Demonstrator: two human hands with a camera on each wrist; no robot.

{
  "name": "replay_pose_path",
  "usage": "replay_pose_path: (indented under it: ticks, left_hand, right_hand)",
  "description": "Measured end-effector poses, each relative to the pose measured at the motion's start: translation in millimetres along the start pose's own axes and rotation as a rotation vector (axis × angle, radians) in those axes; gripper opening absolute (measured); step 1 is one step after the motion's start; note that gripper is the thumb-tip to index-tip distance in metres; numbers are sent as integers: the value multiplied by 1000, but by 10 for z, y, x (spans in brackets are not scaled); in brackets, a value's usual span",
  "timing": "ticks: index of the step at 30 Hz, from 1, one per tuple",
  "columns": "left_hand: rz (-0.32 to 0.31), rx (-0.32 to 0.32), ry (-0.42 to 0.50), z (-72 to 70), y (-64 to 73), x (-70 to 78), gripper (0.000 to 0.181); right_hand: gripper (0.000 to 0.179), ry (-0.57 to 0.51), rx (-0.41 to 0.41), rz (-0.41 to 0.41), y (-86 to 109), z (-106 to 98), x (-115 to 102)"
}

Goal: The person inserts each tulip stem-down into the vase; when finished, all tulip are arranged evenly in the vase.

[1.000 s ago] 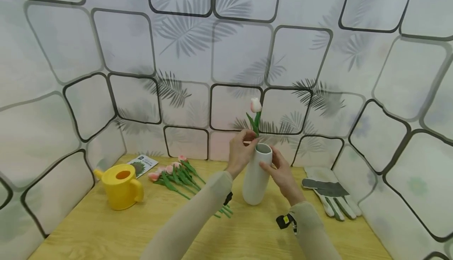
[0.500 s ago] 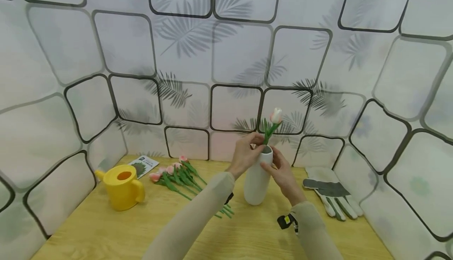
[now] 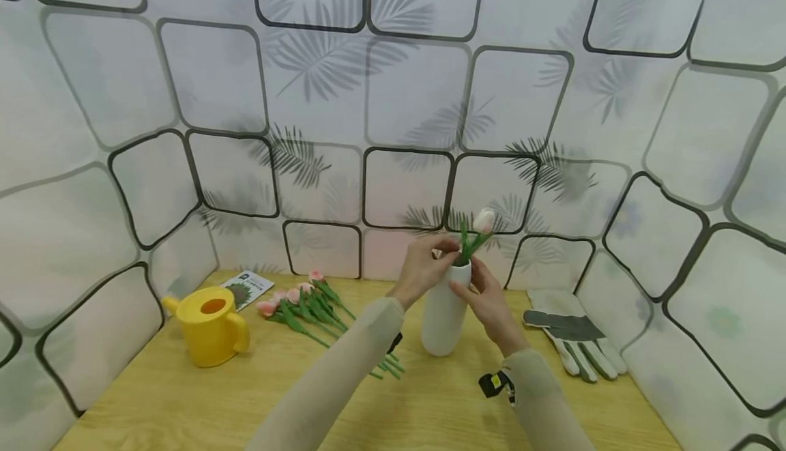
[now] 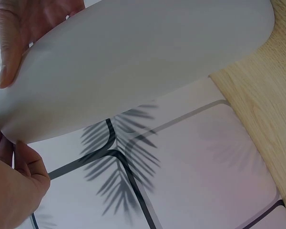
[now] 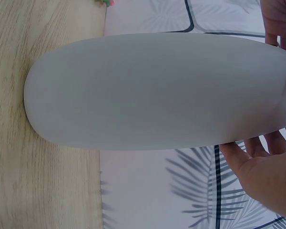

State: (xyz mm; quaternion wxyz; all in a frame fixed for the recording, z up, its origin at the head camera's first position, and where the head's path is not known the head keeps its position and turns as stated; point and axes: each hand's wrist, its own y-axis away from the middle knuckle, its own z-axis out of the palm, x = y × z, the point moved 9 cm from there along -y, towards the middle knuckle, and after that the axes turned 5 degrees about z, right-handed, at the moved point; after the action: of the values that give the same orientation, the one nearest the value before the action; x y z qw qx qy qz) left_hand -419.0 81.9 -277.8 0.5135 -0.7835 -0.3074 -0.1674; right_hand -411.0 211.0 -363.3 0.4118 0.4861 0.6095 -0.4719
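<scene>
A white vase (image 3: 443, 321) stands on the wooden table, leaning slightly. A pink-and-white tulip (image 3: 484, 220) with green leaves leans to the right out of its mouth. My left hand (image 3: 426, 267) pinches the tulip low on its stem, at the rim. The stem's lower part is hidden inside the vase. My right hand (image 3: 492, 306) grips the vase near the top from the right. In the right wrist view the vase (image 5: 152, 90) fills the middle, with the right hand (image 5: 267, 176) against its upper end.
Several pink tulips (image 3: 307, 304) lie left of the vase. Farther left are a yellow watering can (image 3: 209, 328) and a seed packet (image 3: 248, 287). A pair of gardening gloves (image 3: 577, 335) lies at the right. Patterned walls (image 3: 319, 185) enclose the table (image 3: 153, 410).
The tulip has tipped to the right and sunk lower into the vase, with my left hand moving slightly right and down. My right hand has kept its grip on the vase.
</scene>
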Motion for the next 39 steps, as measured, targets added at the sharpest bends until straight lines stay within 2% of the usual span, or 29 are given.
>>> replay_pose_path:
  ticks: [5,13,18,24,30,39]
  left_hand:
    - [-7,7,17,-27,27,4,13]
    - [-7,50,159,-172,121,-39,18]
    - [-22,62,138,-279,195,-114,16]
    - [-34,53,124,-384,348,-324,17]
    - [-102,51,138,-499,507,-597,19]
    - [-169,-6,181,-630,720,-885,22]
  right_hand:
    - [76,-2,12,-2,-10,-6,14]
    - [76,1,15,4,-18,-6,18]
    - [78,0,18,12,-21,-8,16]
    - [76,1,28,14,-21,-10,31]
    - [77,0,25,17,-18,-15,28]
    - [78,-11,17,30,1,6,26]
